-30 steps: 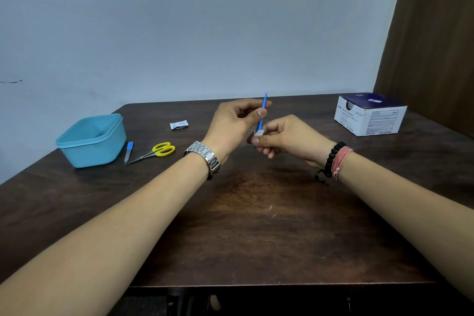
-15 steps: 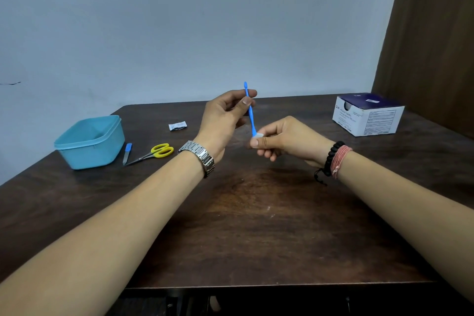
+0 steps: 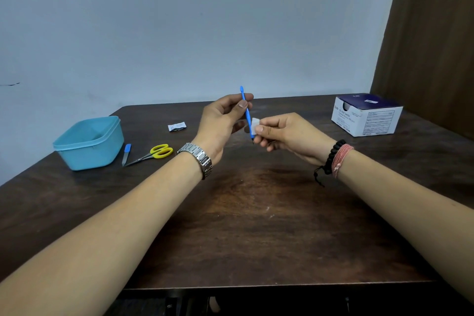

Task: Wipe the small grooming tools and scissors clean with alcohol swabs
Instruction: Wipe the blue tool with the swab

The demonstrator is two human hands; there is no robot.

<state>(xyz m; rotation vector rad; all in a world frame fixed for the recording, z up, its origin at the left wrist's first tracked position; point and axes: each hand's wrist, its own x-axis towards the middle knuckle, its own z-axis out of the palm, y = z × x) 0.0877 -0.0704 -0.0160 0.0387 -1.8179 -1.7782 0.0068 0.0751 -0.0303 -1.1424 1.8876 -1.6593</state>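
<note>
Left hand (image 3: 220, 123) pinching blue tool (image 3: 245, 110), right hand (image 3: 284, 133) pinching swab (image 3: 254, 126) around it; risk: pointed lower tip pricking fingers, or slipping free.

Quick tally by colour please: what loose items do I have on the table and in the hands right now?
Blue: 3 - blue tool in left hand, small blue-handled tool, tub
Yellow: 1 - scissors
White: 3 - swab in right hand, sachet, swab box
Total: 7
</note>
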